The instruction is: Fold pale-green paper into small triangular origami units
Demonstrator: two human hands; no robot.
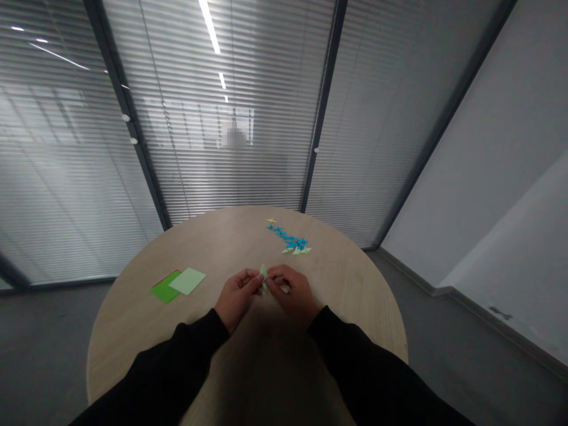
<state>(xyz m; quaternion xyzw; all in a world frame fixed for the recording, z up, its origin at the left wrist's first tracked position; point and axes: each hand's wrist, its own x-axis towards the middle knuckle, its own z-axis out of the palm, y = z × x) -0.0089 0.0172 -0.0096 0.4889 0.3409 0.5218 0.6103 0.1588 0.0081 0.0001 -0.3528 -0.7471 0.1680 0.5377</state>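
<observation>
A small piece of folded pale green paper point(263, 271) is pinched between my two hands, over the middle of the round table. My left hand point(239, 296) grips it from the left with thumb and fingers pressed together. From the right, my right hand point(293, 291) closes on the same paper. The fingertips hide much of its lower part, so its exact folded shape is unclear. Beyond my right hand lie several pale green folded paper pieces point(296, 251), with several blue folded paper pieces point(287, 237) trailing away behind them.
On the left of the wooden table point(133, 331) lies a pale green paper sheet point(187, 281), overlapping a stack of brighter green sheets point(167, 290). One yellow folded paper piece point(271, 220) sits near the far edge. Glass panels with blinds point(239, 177) stand behind the table.
</observation>
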